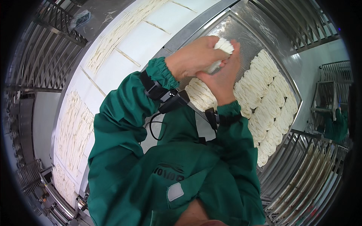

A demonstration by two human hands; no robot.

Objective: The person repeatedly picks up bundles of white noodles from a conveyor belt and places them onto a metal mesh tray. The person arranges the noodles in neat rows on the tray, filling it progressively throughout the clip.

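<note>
A folded bundle of pale fresh noodles [224, 46] is held between my two hands above a metal mesh tray [226, 26]. My left hand [196, 55] wraps the bundle from the left, its thumb across it. From the right, my right hand [222, 80] cups the same bundle, fingers along its side; the palms hide part of it. Folded noodle portions [264, 101] lie side by side in rows on the tray's right part. Another noodle portion [200, 94] lies beneath my wrists, partly covered by the right one.
On my left runs a white conveyor belt [133, 46] with crosswise strips, carrying long noodle sheets [75, 130]. Metal racks [299, 22] stand around, and one at lower right holds loaded trays [305, 175]. A plastic-wrapped object [81, 19] lies beyond the belt. Another person [336, 121] is at far right.
</note>
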